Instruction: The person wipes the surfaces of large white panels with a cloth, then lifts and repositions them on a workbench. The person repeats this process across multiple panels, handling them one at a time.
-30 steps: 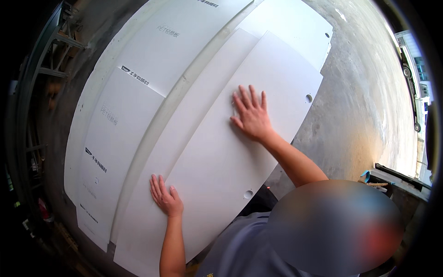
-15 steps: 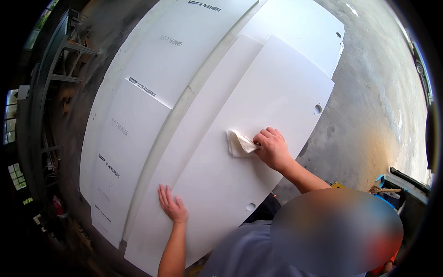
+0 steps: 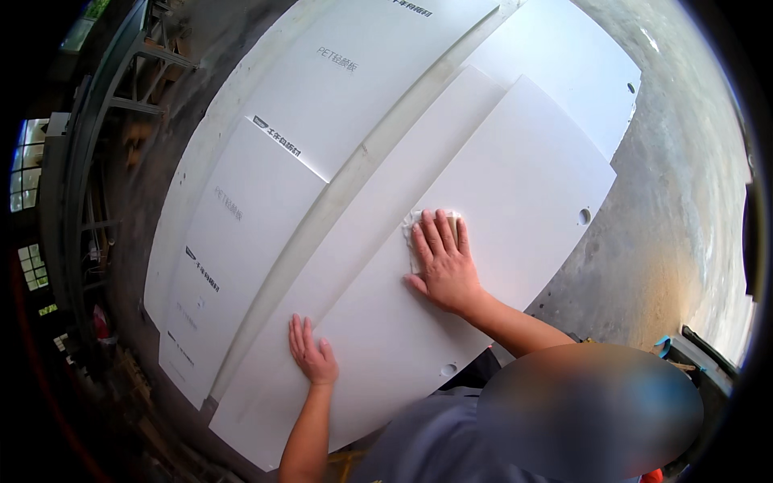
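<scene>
My right hand (image 3: 444,270) lies flat with fingers stretched out, pressing a white cloth (image 3: 409,237) onto the top white panel (image 3: 523,185). Most of the cloth is hidden under the palm and fingers; only its edges show. My left hand (image 3: 315,358) rests open, its fingers pointing away from me, on the lower left part of the stacked panels. The top panel overlaps another white panel (image 3: 439,133), whose left strip stays visible. Along the top panel's right side are two round holes, a far one (image 3: 584,216) and a near one (image 3: 448,369).
To the left lie more white panels with dark print, a far one (image 3: 354,97) and a near one (image 3: 241,233). Another holed panel (image 3: 572,68) lies at the far right. Concrete floor (image 3: 636,241) surrounds the work surface. A metal rack (image 3: 133,88) stands at the left.
My right hand has gone from pinching the cloth to lying flat over it, slightly to the left. My left hand stays on the panels. The view has shifted a little.
</scene>
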`<state>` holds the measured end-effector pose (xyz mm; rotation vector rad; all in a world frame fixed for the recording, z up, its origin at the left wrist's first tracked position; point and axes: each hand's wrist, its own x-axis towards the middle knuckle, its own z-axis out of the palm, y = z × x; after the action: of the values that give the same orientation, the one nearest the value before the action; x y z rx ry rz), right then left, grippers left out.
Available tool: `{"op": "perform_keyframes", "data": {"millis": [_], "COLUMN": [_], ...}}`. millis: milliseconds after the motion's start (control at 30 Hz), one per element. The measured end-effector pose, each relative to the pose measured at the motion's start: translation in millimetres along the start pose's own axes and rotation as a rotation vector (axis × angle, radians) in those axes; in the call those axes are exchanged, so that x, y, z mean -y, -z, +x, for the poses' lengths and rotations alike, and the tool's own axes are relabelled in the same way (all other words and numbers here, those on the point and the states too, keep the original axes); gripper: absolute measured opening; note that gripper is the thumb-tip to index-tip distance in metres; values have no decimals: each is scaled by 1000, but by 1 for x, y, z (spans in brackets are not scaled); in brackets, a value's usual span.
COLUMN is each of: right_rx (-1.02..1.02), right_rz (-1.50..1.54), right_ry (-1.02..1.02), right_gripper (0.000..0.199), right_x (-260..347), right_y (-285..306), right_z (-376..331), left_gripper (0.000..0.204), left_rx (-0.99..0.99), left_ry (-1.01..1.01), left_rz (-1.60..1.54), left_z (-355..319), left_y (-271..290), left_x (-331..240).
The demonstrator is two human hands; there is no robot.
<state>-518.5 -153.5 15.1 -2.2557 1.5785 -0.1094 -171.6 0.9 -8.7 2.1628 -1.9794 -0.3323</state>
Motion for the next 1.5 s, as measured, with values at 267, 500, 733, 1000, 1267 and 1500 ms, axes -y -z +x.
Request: {"op": "perform_keyframes", "data": {"millis": [267,500,733,1000,1267,1500], "right_rx": [-271,-116,-244,-327,-296,-490], "right_rz": [-161,-160,-112,-172,-197,-98], "right_ry": [-290,-22,-319,-386,-580,-610], "right_gripper": [89,92,97,91,95,96], "right_x": [-42,-60,-137,-177,-199,-241], "right_y": [12,18,25,45,59,59], "right_z": [110,104,129,156,165,170], "left_gripper": [58,60,60,60,61,60], "left_rx": [-6,16,37,-3,-26,-28], "left_ry": [-6,7,11,-17,2,-30], "left_rz": [2,12,43,0,-32,0], "left_z": [5,-1,3,9,2,12], "left_y": [1,3,8,4,-2,4], "left_x": [-5,-4,-9,-11,-3,-13]}}
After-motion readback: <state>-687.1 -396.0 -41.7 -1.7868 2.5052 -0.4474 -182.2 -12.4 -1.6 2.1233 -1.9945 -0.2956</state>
